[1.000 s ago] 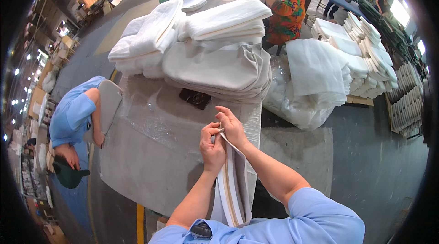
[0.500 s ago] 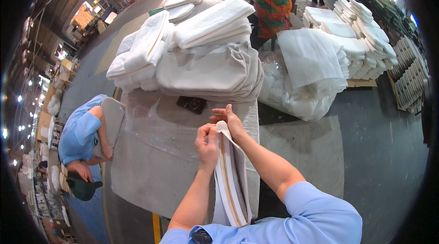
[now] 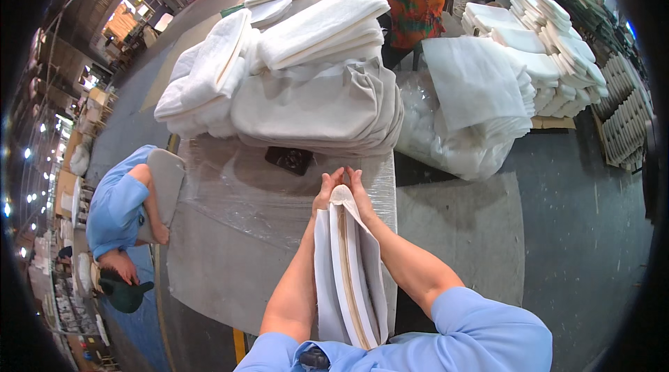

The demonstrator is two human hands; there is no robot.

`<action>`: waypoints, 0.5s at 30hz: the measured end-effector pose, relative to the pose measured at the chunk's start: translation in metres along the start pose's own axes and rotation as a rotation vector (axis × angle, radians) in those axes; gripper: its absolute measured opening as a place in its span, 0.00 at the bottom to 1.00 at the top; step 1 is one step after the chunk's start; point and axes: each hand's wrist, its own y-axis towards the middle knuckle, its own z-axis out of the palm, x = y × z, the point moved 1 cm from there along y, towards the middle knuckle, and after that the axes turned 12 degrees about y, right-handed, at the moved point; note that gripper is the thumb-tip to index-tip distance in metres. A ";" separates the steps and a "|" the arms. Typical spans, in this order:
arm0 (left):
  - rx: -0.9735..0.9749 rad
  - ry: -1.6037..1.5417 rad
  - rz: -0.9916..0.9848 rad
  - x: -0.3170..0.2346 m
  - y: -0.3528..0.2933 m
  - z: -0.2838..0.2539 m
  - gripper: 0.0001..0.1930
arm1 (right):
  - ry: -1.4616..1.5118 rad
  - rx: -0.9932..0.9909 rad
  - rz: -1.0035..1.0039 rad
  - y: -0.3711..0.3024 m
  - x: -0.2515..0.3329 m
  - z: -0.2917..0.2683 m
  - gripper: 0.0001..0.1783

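Observation:
A pale grey cushion cover (image 3: pixel 323 274) stands on edge in front of me, its long side running from my chest toward the far end. Along its narrow side a white band carries a tan zipper strip (image 3: pixel 346 274). Around the rounded far end, my left hand (image 3: pixel 326 189) presses from the left and my right hand (image 3: pixel 357 192) from the right. Their fingertips come close together just beyond it, and the cover hides part of both palms. Beneath lies a table (image 3: pixel 237 246) spread with grey material and clear plastic film.
A folded stack of grey covers (image 3: pixel 306 107) and white padding (image 3: pixel 320 27) fills the table's far side, beside a dark box-like object (image 3: pixel 289 160). Bagged white sheets (image 3: pixel 474 86) stand at right. A co-worker in blue (image 3: pixel 118 198) bends over a cushion at left; another person (image 3: pixel 414 3) works beyond.
My left hand has slid from the cover's top corner to its left side, near the far end. My right hand has drawn in opposite it. The cover's left panel has spread outward.

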 end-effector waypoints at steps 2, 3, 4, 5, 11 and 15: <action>-0.054 0.066 0.008 -0.004 -0.007 0.008 0.44 | -0.018 0.011 0.009 -0.008 0.004 0.005 0.52; -0.064 0.041 0.015 -0.005 -0.009 0.016 0.43 | -0.039 0.005 -0.012 -0.011 0.007 0.006 0.53; -0.076 0.017 0.022 -0.007 -0.013 0.026 0.42 | -0.060 0.000 -0.031 -0.015 0.011 0.008 0.54; -0.106 -0.003 0.041 -0.007 -0.016 0.025 0.40 | -0.101 0.005 -0.030 -0.019 0.013 0.015 0.53; -0.092 -0.266 0.057 -0.002 -0.017 0.019 0.36 | -0.275 0.128 -0.092 -0.034 0.036 0.045 0.52; -0.015 -0.152 0.179 -0.014 -0.018 0.019 0.38 | -0.401 0.220 -0.144 -0.032 0.046 0.046 0.50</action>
